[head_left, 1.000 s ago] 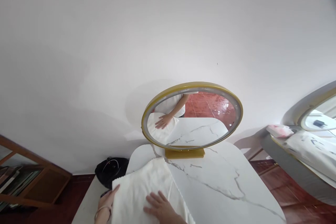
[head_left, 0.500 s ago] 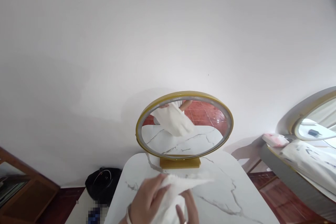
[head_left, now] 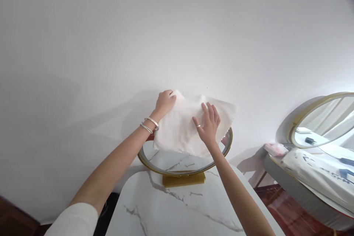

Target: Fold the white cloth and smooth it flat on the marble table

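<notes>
A white cloth (head_left: 184,125) hangs over the upper part of a round gold-framed mirror (head_left: 177,162) that stands on a white marble table (head_left: 166,210). My left hand (head_left: 165,103), with bangles on the wrist, is closed on the cloth's top left corner. My right hand (head_left: 208,122), wearing a ring, lies flat with fingers spread on the cloth, pressing it against the mirror. The mirror's gold base (head_left: 183,179) shows below; its top half is hidden by the cloth.
A plain white wall (head_left: 110,44) rises right behind the mirror. At the right stands a second table (head_left: 301,191) with another gold-framed round mirror (head_left: 323,120), a pink packet (head_left: 276,149) and a white bag. Red floor shows between the tables.
Both hands have lifted the cloth off the tabletop and carried it up and forward onto the mirror. The cloth now covers the mirror's upper half, and both arms are stretched out.
</notes>
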`<state>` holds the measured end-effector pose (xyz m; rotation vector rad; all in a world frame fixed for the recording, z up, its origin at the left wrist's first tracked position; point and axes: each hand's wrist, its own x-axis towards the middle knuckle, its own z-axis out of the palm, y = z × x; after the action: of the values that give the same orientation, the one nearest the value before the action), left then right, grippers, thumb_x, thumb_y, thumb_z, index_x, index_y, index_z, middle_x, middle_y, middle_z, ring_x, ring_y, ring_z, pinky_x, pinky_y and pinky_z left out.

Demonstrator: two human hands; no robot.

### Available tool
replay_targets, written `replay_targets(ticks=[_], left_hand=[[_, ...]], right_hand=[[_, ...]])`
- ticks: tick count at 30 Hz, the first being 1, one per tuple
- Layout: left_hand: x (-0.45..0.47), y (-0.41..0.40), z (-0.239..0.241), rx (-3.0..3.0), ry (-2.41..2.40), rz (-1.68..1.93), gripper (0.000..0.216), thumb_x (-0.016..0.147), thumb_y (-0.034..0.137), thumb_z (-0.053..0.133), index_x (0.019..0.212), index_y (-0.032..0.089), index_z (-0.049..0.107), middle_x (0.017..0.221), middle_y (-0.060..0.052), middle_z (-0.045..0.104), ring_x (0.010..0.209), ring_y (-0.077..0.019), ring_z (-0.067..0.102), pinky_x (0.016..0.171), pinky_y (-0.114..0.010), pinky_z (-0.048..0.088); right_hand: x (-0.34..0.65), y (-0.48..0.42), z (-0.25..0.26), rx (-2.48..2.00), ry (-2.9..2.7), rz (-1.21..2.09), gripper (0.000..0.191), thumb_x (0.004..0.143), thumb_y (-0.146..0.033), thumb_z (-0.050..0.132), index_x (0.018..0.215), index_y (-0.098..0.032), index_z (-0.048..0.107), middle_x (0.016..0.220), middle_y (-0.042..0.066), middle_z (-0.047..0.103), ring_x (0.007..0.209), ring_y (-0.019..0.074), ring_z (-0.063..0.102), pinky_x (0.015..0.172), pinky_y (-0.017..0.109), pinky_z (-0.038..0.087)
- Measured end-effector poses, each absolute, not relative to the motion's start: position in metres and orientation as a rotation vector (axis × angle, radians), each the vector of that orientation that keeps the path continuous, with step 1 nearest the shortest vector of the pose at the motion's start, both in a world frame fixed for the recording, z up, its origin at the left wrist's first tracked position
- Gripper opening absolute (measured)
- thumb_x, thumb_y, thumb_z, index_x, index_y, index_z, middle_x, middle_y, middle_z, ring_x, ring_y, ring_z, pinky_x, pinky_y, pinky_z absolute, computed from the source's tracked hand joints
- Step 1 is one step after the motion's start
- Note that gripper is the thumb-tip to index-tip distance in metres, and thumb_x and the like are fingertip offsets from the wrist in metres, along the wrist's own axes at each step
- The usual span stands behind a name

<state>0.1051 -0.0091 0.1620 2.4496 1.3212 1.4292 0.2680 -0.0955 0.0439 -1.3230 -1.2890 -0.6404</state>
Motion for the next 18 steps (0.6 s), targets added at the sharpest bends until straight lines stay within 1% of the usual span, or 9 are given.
replay_targets(ticks=[2,3,4,5,7,9,12,14,18], left_hand=[[0.114,-0.014,0.151,2.6,1.229,1.566,0.033,0.08,0.002,0.047,0.104,0.019,0.062,0.1,-0.007,0.058,0.093,-0.0198,0.053,0.079,-0.03,0.043],[0.119,-0.019,0.144,2.709,1.112,1.614,0.042,0.081,0.0,0.043,0.114,0.02,0.059,0.11,-0.008,0.057,0.101,-0.0196,0.052,0.085,-0.03,0.043],[0.123,-0.024,0.138,2.836,0.971,1.603,0.043,0.085,0.002,0.04,0.121,0.021,0.057,0.114,-0.008,0.056,0.106,-0.0189,0.052,0.089,-0.031,0.043],[0.128,-0.03,0.132,2.97,0.838,1.534,0.04,0.09,0.007,0.039,0.124,0.021,0.056,0.115,-0.007,0.058,0.107,-0.0186,0.052,0.091,-0.031,0.042],[0.141,-0.039,0.122,3.219,0.685,1.34,0.035,0.097,0.024,0.04,0.13,0.023,0.053,0.116,-0.007,0.061,0.108,-0.0207,0.053,0.092,-0.035,0.041],[0.16,-0.044,0.114,3.415,0.679,1.219,0.04,0.097,0.035,0.043,0.136,0.026,0.048,0.12,-0.007,0.061,0.107,-0.0241,0.054,0.09,-0.039,0.039],[0.193,-0.045,0.107,3.589,0.659,1.129,0.037,0.099,0.032,0.043,0.135,0.028,0.05,0.117,-0.006,0.064,0.102,-0.0241,0.057,0.086,-0.039,0.037],[0.21,-0.043,0.106,3.631,0.618,1.083,0.03,0.099,0.029,0.043,0.126,0.025,0.057,0.109,-0.005,0.068,0.096,-0.0222,0.06,0.081,-0.037,0.036],[0.216,-0.039,0.109,3.589,0.581,1.171,0.022,0.099,0.027,0.046,0.108,0.021,0.064,0.099,-0.004,0.071,0.091,-0.0193,0.062,0.077,-0.034,0.037]], right_hand=[[0.274,-0.091,0.032,-1.439,-1.28,-0.783,0.052,0.096,-0.048,0.041,0.144,-0.026,0.041,0.148,0.012,0.042,0.141,0.0298,0.029,0.112,0.055,0.019],[0.277,-0.089,0.027,-1.471,-1.249,-0.823,0.051,0.097,-0.046,0.04,0.144,-0.025,0.041,0.147,0.012,0.043,0.141,0.03,0.029,0.112,0.055,0.018],[0.282,-0.089,0.021,-1.492,-1.219,-0.846,0.051,0.097,-0.045,0.04,0.144,-0.026,0.041,0.146,0.012,0.043,0.14,0.0303,0.03,0.112,0.055,0.018],[0.287,-0.089,0.017,-1.502,-1.198,-0.853,0.052,0.097,-0.046,0.04,0.144,-0.026,0.04,0.145,0.013,0.043,0.139,0.0303,0.03,0.111,0.055,0.019],[0.3,-0.092,0.009,-1.506,-1.173,-0.832,0.055,0.096,-0.049,0.041,0.145,-0.025,0.038,0.143,0.013,0.046,0.136,0.0301,0.034,0.11,0.054,0.021],[0.315,-0.098,0.003,-1.504,-1.147,-0.777,0.057,0.095,-0.052,0.041,0.145,-0.025,0.038,0.139,0.013,0.049,0.132,0.0298,0.039,0.108,0.054,0.025],[0.336,-0.106,-0.003,-1.515,-1.07,-0.678,0.055,0.095,-0.055,0.039,0.141,-0.025,0.044,0.132,0.013,0.054,0.124,0.0309,0.045,0.103,0.055,0.032],[0.344,-0.108,-0.002,-1.499,-1.063,-0.659,0.052,0.097,-0.052,0.036,0.139,-0.024,0.047,0.131,0.014,0.054,0.123,0.0311,0.046,0.101,0.054,0.035],[0.336,-0.099,0.015,-1.346,-1.235,-0.748,0.044,0.1,-0.04,0.036,0.14,-0.025,0.045,0.136,0.011,0.055,0.128,0.0272,0.045,0.107,0.051,0.031]])
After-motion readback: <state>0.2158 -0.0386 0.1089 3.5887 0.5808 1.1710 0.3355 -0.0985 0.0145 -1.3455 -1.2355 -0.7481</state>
